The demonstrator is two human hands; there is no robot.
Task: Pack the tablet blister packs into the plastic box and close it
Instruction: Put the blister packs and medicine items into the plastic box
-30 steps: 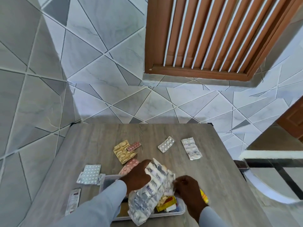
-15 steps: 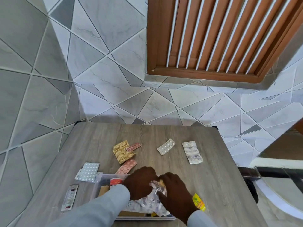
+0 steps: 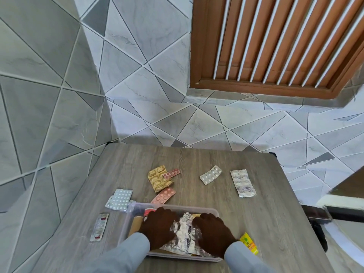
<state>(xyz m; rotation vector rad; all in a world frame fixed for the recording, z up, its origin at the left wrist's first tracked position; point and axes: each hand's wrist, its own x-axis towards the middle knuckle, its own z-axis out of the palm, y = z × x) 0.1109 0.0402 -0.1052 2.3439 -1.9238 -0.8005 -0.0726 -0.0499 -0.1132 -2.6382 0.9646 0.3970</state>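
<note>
A clear plastic box (image 3: 177, 205) sits open at the table's near edge. Crumpled silver blister packs (image 3: 185, 233) lie inside it, over other items. My left hand (image 3: 159, 225) and my right hand (image 3: 213, 231) rest palm down on that silver bundle, holding it from either side. Loose on the table are a gold pack (image 3: 158, 178), a small pink strip (image 3: 171, 173), a pink pack (image 3: 163, 196), a white pack (image 3: 120, 199), a silver pack (image 3: 210, 174), a printed foil strip (image 3: 243, 183) and a red-and-white strip (image 3: 99, 226).
A yellow packet (image 3: 248, 243) lies just right of the box. The wooden table (image 3: 197, 158) stands in a tiled corner under a brown louvred shutter (image 3: 275, 46). A dark frame (image 3: 319, 215) sticks out beyond the table's right edge.
The silver bundle, held up above the box a second ago, has come down into it. Both hands now lie lower, on top of it.
</note>
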